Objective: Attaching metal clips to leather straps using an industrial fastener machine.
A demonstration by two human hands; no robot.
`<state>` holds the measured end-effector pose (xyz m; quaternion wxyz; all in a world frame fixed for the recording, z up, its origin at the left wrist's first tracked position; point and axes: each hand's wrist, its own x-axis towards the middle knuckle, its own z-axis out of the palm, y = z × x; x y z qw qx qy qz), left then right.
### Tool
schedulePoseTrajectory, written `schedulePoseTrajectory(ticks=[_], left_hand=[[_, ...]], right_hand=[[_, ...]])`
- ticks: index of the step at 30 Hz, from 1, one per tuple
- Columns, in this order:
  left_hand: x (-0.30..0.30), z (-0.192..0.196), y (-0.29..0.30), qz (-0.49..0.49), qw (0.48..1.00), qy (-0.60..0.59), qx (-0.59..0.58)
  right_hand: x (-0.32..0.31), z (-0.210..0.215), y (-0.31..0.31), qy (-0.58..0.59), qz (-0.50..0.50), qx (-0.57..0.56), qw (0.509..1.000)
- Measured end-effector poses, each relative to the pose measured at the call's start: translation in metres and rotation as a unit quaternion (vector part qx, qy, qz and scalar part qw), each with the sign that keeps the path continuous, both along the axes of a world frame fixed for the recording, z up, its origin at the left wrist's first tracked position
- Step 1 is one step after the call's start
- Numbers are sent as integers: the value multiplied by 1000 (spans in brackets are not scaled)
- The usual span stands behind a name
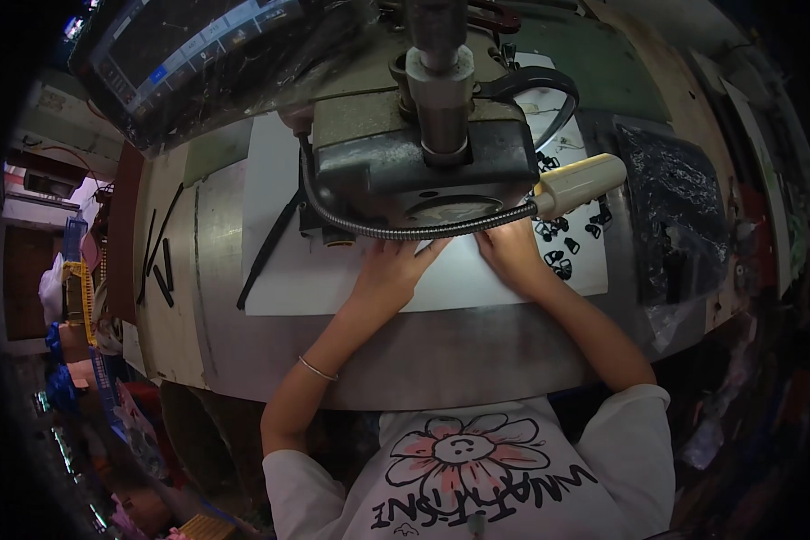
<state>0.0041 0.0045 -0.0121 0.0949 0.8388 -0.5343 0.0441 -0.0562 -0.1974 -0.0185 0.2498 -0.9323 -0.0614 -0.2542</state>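
Note:
Both my hands reach under the head of a machine [423,171], which looks like a sewing machine. My left hand [389,273] rests low over a white sheet [324,288], thumb stretched to the right and apart from the fingers; its fingertips vanish beneath the machine head. My right hand [513,256] lies on the other side of the gap, back upward, with most of its fingers hidden by the head. Whatever may lie under the fingers is not visible. Beside my right hand, several small black buckle-like pieces [560,263] are scattered on the sheet.
A cream lamp [585,184] on a metal gooseneck [405,229] juts out right of the head. Long black strips [270,256] lie at left, shorter ones [160,270] farther left. A plastic bag [675,207] of dark pieces sits right; a screen [189,58] stands far left.

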Motion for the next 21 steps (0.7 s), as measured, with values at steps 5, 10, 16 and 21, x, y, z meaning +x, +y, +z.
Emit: schedulePoseTrajectory(ticks=[5,10,16,21], left_hand=[[1,3,-2,7,1000,-1,7],[-6,9,-2,-2,1000,-22,-21],[-1,5,-4,6,998,-16,-60],[1,-7,-9,101,964,121,-213]], right_hand=[[3,-1,0,-30,0,13,999],[-3,5,3,12,10,13,1000],[0,6,-14,68,78,103,989],[2,11,-6,20,89,98,991]])
